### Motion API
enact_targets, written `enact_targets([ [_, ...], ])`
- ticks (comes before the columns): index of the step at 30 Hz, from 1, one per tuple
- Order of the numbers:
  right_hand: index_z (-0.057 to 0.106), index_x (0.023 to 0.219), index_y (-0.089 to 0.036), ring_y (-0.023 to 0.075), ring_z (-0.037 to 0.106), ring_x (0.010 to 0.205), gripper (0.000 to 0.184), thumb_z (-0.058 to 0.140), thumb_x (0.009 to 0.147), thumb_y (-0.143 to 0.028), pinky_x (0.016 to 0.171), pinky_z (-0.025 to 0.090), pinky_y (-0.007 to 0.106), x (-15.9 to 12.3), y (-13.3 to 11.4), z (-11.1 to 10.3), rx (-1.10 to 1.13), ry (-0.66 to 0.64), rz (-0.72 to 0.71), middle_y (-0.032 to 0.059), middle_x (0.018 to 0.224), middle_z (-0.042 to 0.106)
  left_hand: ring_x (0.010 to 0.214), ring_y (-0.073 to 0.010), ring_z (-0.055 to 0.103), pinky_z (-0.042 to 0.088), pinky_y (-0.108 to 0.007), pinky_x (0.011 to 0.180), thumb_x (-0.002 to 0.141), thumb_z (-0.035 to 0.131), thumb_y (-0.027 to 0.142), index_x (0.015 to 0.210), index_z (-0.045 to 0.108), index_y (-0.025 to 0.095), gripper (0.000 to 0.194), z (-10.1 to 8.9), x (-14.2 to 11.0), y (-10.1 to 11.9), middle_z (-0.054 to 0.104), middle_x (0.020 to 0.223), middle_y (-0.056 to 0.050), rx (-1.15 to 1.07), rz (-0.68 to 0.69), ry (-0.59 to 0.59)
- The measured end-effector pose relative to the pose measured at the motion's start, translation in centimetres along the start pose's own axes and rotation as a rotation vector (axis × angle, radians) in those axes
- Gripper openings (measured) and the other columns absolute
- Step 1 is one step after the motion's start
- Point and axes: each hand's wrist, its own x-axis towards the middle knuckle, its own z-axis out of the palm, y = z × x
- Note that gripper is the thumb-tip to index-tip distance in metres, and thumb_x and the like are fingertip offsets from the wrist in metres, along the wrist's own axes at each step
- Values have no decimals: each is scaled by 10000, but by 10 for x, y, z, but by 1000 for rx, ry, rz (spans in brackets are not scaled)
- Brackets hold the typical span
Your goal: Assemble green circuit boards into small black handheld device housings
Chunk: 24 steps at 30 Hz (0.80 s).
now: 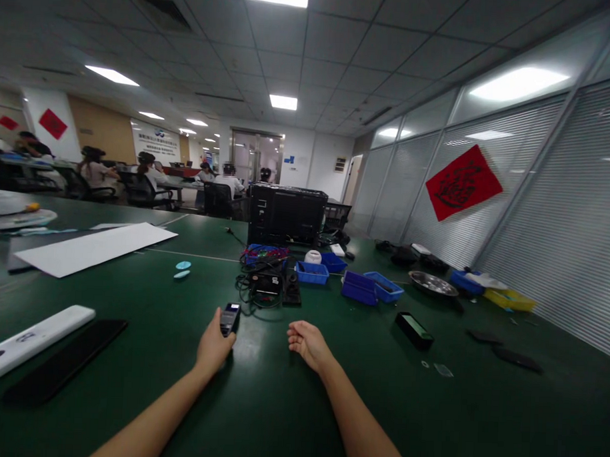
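The left hand (213,343) holds a small black handheld device with a lit screen (230,318) just above or on the dark green flat-topped bench (279,407); which of the two cannot be told. Its fingers are closed around the device's sides, the thumb along the right edge. The right hand (307,344) is near it, to the right, with nothing visible in it; its fingers are curled loosely inward, partly closed.

Beyond the hands, a black box-shaped unit with tangled black cables (266,281) lies on the bench, in front of a large black rectangular metal case (287,216). Just right of the cables are a blue rectangular plastic bin (312,273) and a white ball with red stitching (313,257). Two light-blue oval pieces (182,270) lie to the left, near a large white flat sheet (97,248).
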Motion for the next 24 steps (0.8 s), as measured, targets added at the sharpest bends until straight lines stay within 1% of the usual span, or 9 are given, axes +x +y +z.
enact_targets([
  [3,537,757,-136,87,525,487,226,642,679,-320,465,436,217,0,1,0,-16,-21,8,19,638,580,1145,-271,469,387,-332,916,708,495,276,1365,184,117,745,-27,13,-22,427,1317,-138,46,-93,42],
  [6,536,749,-136,88,524,485,220,647,678,-312,459,435,217,1,1,1,-24,-35,12,19,632,579,1107,-291,496,414,-358,883,714,488,313,1381,100,134,793,-54,24,-45,438,1314,-113,54,-138,89],
  [8,535,742,-136,87,521,482,208,645,680,-301,455,433,215,0,0,2,-29,-40,12,18,625,578,1102,-308,497,427,-383,861,720,479,347,1383,82,148,799,-68,29,-57,433,1320,-109,71,-176,134],
  [10,535,738,-135,85,519,478,201,643,683,-296,450,430,211,0,-1,2,-37,-43,14,17,624,577,1107,-311,492,428,-391,859,727,473,371,1384,71,153,801,-76,31,-65,425,1326,-111,66,-199,156],
  [14,537,744,-134,80,519,476,196,639,688,-291,444,430,203,-1,-2,3,-44,-40,18,16,629,580,1163,-302,443,387,-394,921,724,468,503,1381,82,140,844,-81,32,-68,421,1328,-119,29,-203,236],
  [17,538,749,-132,80,521,478,191,635,690,-285,443,431,202,-1,-2,3,-45,-40,17,19,633,581,1182,-311,417,365,-409,944,716,436,583,1369,145,113,856,-79,34,-67,424,1319,-137,51,-207,269],
  [21,541,750,-132,81,521,478,183,630,696,-282,439,429,202,0,-1,2,-49,-33,15,21,633,582,1140,-319,454,388,-415,905,743,416,533,1331,264,107,742,-78,36,-68,473,1261,-155,136,-218,258],
  [24,545,748,-133,81,519,479,180,631,694,-281,437,424,200,0,0,2,-49,-25,12,21,630,583,1094,-306,489,411,-398,863,749,414,499,1318,294,116,696,-75,34,-67,497,1219,-152,173,-172,213],
])
